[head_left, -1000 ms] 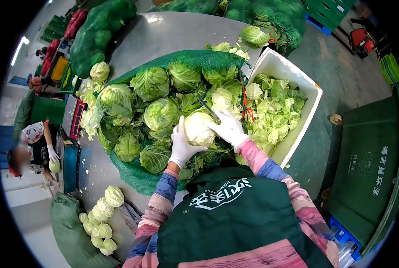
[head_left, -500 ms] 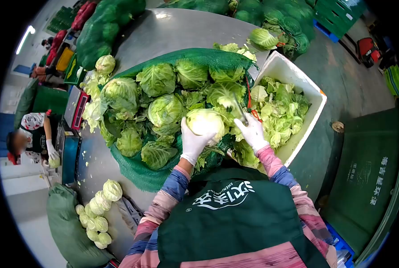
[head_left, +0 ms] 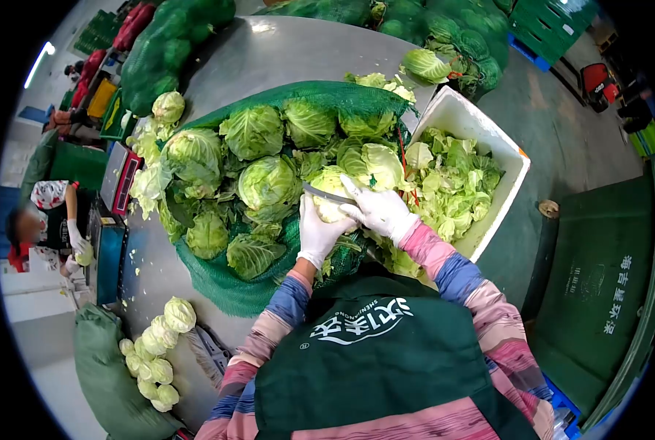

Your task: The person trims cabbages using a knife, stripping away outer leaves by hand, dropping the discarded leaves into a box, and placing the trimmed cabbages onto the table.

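Head view: my left hand grips cabbage; right hand closed on knife, blade across it.

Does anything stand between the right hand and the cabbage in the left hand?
Only the knife: the right hand holds it, its blade across the cabbage. Nothing else visible blocks the way; the left hand supports the cabbage from the near side.
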Tool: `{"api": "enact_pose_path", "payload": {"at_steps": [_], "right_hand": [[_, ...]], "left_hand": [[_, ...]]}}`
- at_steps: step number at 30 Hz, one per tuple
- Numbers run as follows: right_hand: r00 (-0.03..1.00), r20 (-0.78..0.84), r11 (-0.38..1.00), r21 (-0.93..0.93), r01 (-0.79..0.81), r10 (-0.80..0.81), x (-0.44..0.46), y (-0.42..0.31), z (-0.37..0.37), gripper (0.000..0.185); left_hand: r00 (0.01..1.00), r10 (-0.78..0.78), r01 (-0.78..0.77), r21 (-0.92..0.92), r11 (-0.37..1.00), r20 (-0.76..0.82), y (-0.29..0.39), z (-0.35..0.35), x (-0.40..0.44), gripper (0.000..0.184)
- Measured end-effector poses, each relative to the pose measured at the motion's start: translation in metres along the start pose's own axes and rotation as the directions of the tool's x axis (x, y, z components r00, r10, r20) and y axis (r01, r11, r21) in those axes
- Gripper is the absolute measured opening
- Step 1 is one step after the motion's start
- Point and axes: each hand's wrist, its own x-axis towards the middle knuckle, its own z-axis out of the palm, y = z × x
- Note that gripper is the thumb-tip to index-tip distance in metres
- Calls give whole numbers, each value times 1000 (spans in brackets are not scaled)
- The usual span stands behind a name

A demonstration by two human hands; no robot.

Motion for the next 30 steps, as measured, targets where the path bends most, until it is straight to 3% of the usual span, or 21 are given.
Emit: {"api": "enact_pose_path", "payload": {"at_steps": [2, 3, 4, 6, 8, 10, 12, 13, 14, 15, 16, 19, 20, 22, 23, 24, 25, 26, 28, 30], "right_hand": [[999, 20, 999, -34, 36, -35, 1, 4, -3, 70], [997, 59, 997, -52, 53, -50, 3, 7, -5, 70], [994, 96, 996, -65, 62, -56, 3, 7, -7, 70], [993, 86, 995, -52, 83, -78, 7, 7, -14, 70], [980, 197, 997, -78, 1, 14, 13, 3, -24, 70], [991, 136, 999, -47, 10, -4, 16, 14, -8, 66], [997, 81, 1000, -20, 0, 2, 26, 27, -5, 59], [996, -51, 995, 75, -63, 67, 36, 34, -7, 52], [919, 71, 859, 332, -389, 389, 38, 56, -23, 49], [919, -13, 877, 304, -372, 395, 37, 75, -12, 49], [911, -103, 890, 281, -358, 399, 35, 81, -4, 49], [922, -76, 919, 150, -365, 379, 28, 86, -13, 51], [868, -7, 852, 193, -486, 496, 26, 70, -13, 59], [857, 3, 818, 296, -493, 515, 25, 55, -14, 69], [914, -95, 869, 364, -336, 393, 15, 23, -3, 75], [825, 256, 732, 381, -565, 504, 16, -1, -50, 80], [891, 66, 837, 317, -445, 449, 13, -6, -29, 80], [924, -121, 917, 224, -330, 363, 9, -6, -4, 80], [922, -140, 907, 283, -312, 361, 10, 5, 10, 76], [920, -154, 892, 345, -292, 361, 11, 22, 33, 73]], "left_hand": [[986, -79, 85, -33, 996, 147, 23, -9, 1, 94], [997, 26, -29, 37, 999, 75, 20, -5, 4, 100], [997, 25, -27, 33, 999, 70, 17, -5, 3, 100], [987, -83, 81, 21, 997, 137, 18, -4, 4, 106], [981, -96, 94, 15, 995, 166, 19, -5, 7, 109], [974, -109, 108, 16, 994, 200, 18, -5, 7, 112], [988, -120, 93, 242, 966, 99, 15, -2, 2, 114], [988, -119, 92, 242, 966, 100, 9, -1, -3, 114], [996, -1, -21, 256, 966, 85, 2, 0, -11, 115], [991, 115, -131, 273, 953, 73, -3, 0, -17, 115], [990, 121, -138, 279, 950, 78, -4, -3, -20, 115], [991, -6, -4, 76, 997, 137, 1, -14, -23, 115], [992, -9, 0, 73, 997, 130, -1, -15, -23, 115], [991, 12, -14, 16, 1000, 131, -5, -16, -20, 113], [992, 6, -7, 12, 1000, 129, -5, -17, -19, 113], [987, -47, 47, -1, 999, 155, -5, -20, -16, 114], [978, -102, 106, -14, 994, 185, -6, -23, -17, 116], [965, -139, 179, -170, 969, 225, -10, -27, -17, 116], [976, -79, 94, -64, 994, 204, -18, -28, -20, 116], [972, -60, 89, -119, 989, 228, -30, -30, -24, 116]]}}
